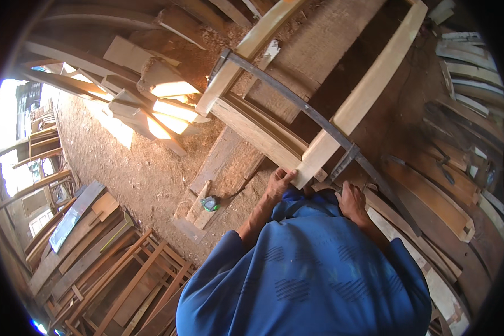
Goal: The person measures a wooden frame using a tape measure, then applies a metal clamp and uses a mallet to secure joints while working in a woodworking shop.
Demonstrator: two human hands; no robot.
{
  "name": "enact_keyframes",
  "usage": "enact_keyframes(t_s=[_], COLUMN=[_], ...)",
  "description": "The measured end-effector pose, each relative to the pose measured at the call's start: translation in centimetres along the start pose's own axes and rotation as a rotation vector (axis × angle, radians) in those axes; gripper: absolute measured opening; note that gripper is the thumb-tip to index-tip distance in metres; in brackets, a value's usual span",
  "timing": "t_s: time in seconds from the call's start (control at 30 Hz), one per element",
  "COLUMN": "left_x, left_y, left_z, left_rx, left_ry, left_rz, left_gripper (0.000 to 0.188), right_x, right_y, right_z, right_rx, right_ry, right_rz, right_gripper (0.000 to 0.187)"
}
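Two long pale rails and one near crosspiece (pixel 257 131) show in the wooden frame (pixel 369 95) before you, its near corner close to your shirt. Your left hand (pixel 280 183) grips that corner, where the right rail meets the crosspiece. Your right hand (pixel 351 200) has its fingers curled, just beside the lower part of the clamp; you cannot tell from here whether it holds anything.

One long bar clamp (pixel 297 102) lies slantwise over both rails, so its dark bar stands between your hands and the far part of the frame; its lower end runs past your right hand. Beyond the crosspiece, one wide board (pixel 311 53) shows between the rails.

To your left, one green and dark tape measure (pixel 210 203) sits on a floor plank (pixel 218 162), beside one short pale stick (pixel 196 208). Farther off, sunlit wood scraps (pixel 157 101) crowd the shavings-strewn floor (pixel 145 173). A stack of boards (pixel 84 246) leans lower left, with one shiny sheet (pixel 75 215) on it and slatted pieces (pixel 151 274) near it. Curved pieces (pixel 470 70) and boards (pixel 431 196) pile up on your right, too overlapped to count.

Your blue shirt (pixel 313 269) bears dark striped patches and faint marks too blurred to read.
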State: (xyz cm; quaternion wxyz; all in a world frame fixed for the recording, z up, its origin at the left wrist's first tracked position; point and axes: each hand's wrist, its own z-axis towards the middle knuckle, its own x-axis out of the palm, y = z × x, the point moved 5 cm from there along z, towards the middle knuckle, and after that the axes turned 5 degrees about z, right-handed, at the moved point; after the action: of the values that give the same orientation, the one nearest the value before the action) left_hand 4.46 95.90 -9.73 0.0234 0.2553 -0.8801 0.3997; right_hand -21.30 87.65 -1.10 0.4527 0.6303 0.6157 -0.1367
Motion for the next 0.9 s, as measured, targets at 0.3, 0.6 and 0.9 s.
enact_keyframes(t_s=[0.3, 0.6, 0.9], left_x=[0.3, 0.4, 1.5], left_y=[-1.7, -2.2, -2.5], left_z=[-0.8, -1.1, -2.0], left_rx=[0.040, 0.004, 0.049], left_ry=[0.166, 0.138, 0.208], left_rz=[0.069, 0.043, -0.080], left_gripper=[0.024, 0.021, 0.019], right_x=[-0.4, 0.8, 0.6], right_y=[-1.6, -0.6, -2.2], right_z=[2.9, 0.8, 2.9], right_rx=[-0.007, 0.056, -0.102], right_ry=[0.464, 0.030, 0.453], right_rz=[0.437, 0.131, 0.435], right_gripper=[0.050, 0.035, 0.049])
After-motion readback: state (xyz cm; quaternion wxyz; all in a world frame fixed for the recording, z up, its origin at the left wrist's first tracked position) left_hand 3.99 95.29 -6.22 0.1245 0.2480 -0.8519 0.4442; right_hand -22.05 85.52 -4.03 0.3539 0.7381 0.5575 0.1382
